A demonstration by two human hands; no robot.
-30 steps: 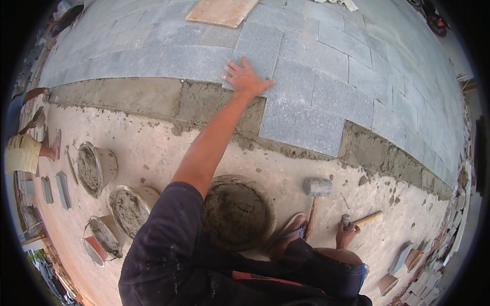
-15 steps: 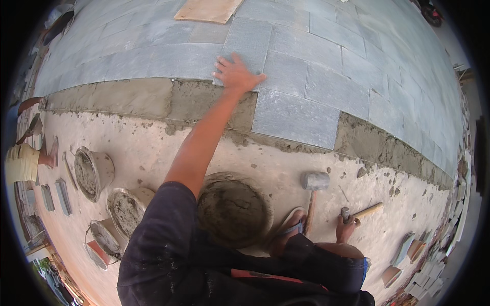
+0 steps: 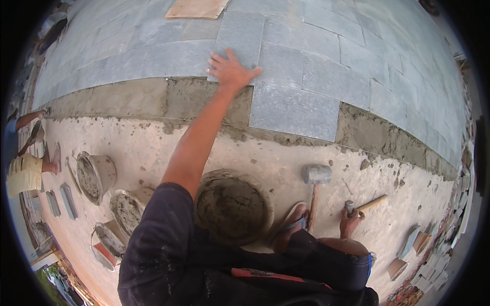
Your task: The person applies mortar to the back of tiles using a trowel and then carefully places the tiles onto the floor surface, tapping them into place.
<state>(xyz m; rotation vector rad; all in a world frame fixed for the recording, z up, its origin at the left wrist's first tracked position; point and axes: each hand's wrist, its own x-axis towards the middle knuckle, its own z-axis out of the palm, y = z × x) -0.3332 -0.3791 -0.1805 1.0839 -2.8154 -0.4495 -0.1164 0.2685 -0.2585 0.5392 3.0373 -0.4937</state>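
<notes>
My left hand [image 3: 232,71] lies flat with fingers spread on the near end of a grey stone tile [image 3: 240,33]. That tile's near edge borders a strip of wet mortar [image 3: 191,99]. A pale grey tile [image 3: 295,109] sits just to the right and nearer, set in the same strip. Down by my knee, my right hand [image 3: 350,224] is closed around a hammer [image 3: 373,203] with a wooden handle and a dark head. Left of it, a big-headed grey mallet [image 3: 317,174] lies on the ground beside my sandalled foot.
A round tub of mortar [image 3: 232,206] stands before me. Several mortar buckets [image 3: 97,176] are on the left, near another person's arm and leg. A taut string follows the mortar's near edge. A board [image 3: 196,7] lies on the tiles; stacked pieces [image 3: 426,273] line the right.
The view has shifted slightly, moving the scene a little within the picture. My left hand stays spread on the tile, and my right hand keeps hold of the hammer.
</notes>
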